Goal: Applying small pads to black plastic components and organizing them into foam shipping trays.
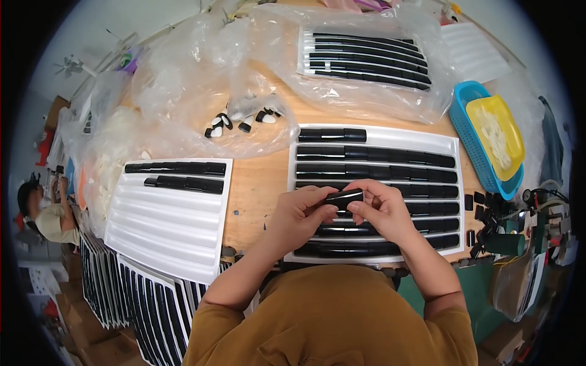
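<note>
Between my two hands is a short, glossy black tube-like piece [344, 199], held level. My left hand [300, 213] pinches its left end with thumb and fingers. At its right end my right hand [383, 210] grips it the same way. Both hands are above a white grooved tray [410, 136], whose rows hold similar black pieces lying end to end. The top row is only part filled, at its left. Left of my hands lies a second white grooved tray [165, 229] with black pieces in its upper two rows.
Clear plastic bags [189, 79] cover the table's far side, near small black and white parts [247, 125]. A filled tray [366, 61] lies beyond. At right are a blue basket [470, 149], a yellow basket [516, 131] and loose black pieces [482, 213]. A person [55, 213] sits far left.
</note>
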A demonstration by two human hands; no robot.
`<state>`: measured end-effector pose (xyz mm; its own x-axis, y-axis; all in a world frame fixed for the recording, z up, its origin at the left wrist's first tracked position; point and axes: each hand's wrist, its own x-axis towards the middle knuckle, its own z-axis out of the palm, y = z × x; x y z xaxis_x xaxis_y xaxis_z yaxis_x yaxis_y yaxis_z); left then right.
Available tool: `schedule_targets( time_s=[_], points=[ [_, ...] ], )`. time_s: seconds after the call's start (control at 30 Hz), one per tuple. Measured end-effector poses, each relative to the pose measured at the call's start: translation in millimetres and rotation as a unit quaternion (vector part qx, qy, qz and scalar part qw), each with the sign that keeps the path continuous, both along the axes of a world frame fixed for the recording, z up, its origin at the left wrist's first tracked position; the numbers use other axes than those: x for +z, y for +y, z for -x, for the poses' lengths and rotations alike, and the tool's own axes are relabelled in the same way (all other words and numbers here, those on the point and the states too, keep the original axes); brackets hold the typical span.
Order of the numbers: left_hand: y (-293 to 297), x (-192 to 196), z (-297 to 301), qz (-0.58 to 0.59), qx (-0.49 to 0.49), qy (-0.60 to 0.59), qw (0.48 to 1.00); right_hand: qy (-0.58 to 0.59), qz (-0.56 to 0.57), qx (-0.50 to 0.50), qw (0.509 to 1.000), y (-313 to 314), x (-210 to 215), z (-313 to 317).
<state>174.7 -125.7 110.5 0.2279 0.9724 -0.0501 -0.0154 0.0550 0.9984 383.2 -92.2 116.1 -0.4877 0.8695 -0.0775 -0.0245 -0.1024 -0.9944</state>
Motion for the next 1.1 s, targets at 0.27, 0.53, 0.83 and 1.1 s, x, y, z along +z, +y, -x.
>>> schedule_targets(
  time_s=[0.27,0.53,0.83,1.1],
  points=[
    [2.4,-10.0,7.7,-0.016,0.039,-0.002,0.999,-0.148,-0.013,0.142,0.979,-14.0,-1.3,2.7],
    [-12.6,-12.3,-19.6,0.019,-0.009,-0.165,0.986,-0.066,-0.077,0.164,0.981,-39.1,7.3,14.2],
    [25.0,-29.8,14.0,-0.033,0.185,0.031,0.982,-0.259,-0.274,-0.091,0.922,78.5,-42.1,-4.1],
    [7.0,-44.1,216.9,-0.074,0.402,0.524,0.747,-0.335,-0.228,-0.223,0.887,169.9,-93.2,-94.7]
  ],
)
